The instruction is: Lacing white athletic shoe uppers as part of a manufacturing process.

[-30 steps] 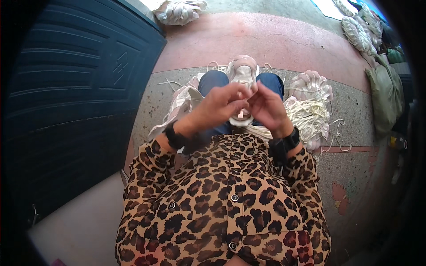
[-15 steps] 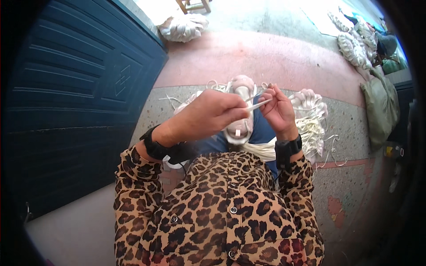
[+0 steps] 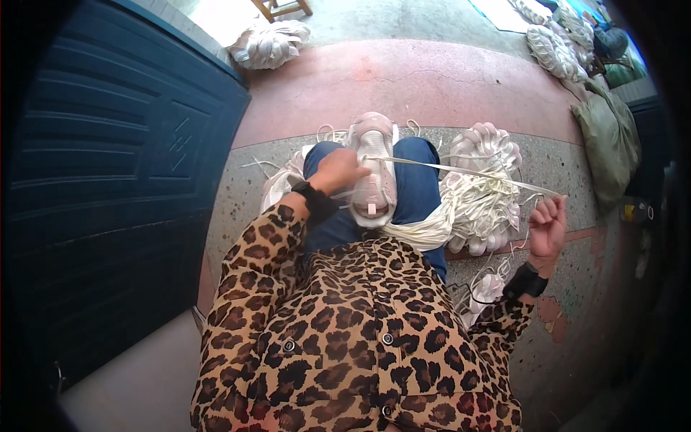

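A pale pink and white shoe (image 3: 374, 189) rests between my knees, its toe pointing away from me. My left hand (image 3: 340, 171) is closed on the shoe's left side, with its fingertips at the lacing area. Out to the right, my right hand (image 3: 547, 227) pinches the end of a white shoelace (image 3: 461, 170). The lace runs taut from the upper eyelets of the shoe across my right knee to those fingers. A thick bundle of cream laces (image 3: 425, 232) lies over my right thigh and spills beside it.
Stacked pink and white shoes (image 3: 488, 146) lie on the floor by my right leg, and more shoes (image 3: 282, 183) by my left. A dark blue door (image 3: 129, 158) stands on the left. Farther off are a white shoe bundle (image 3: 270, 45), a wooden stool (image 3: 282, 9) and a greenish sack (image 3: 608, 144).
My right hand has swung far out to the right, drawing the lace straight. My left hand has come down from in front of the shoe onto its left side.
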A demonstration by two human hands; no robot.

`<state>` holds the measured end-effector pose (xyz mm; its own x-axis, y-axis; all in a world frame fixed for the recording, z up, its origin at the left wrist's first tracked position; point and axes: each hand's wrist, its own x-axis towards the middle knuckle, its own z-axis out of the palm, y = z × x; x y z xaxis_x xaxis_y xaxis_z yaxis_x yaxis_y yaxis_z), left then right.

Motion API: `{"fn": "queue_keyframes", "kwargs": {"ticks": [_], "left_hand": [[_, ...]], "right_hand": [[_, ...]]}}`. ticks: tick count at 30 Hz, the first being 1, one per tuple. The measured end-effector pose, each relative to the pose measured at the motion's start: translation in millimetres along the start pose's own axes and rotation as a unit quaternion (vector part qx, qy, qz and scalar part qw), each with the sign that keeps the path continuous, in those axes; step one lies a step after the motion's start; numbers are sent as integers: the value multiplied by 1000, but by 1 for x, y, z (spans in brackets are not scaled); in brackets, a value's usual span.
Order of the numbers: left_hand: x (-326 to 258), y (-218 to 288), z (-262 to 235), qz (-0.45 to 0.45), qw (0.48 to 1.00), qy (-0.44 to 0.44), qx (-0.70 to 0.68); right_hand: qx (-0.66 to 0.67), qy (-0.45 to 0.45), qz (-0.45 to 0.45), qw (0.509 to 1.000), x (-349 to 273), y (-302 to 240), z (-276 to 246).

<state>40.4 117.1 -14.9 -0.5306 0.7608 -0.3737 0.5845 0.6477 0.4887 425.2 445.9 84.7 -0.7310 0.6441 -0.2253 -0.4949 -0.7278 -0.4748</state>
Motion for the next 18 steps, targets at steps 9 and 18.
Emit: {"fn": "queue_keyframes", "kwargs": {"ticks": [9, 18], "left_hand": [[-47, 74, -99, -64, 826, -174, -532], [-168, -9, -307, 133, 654, 207, -715]], "right_hand": [[43, 100, -97, 989, 9, 15, -36], [133, 19, -106, 985, 42, -23, -90]]}}
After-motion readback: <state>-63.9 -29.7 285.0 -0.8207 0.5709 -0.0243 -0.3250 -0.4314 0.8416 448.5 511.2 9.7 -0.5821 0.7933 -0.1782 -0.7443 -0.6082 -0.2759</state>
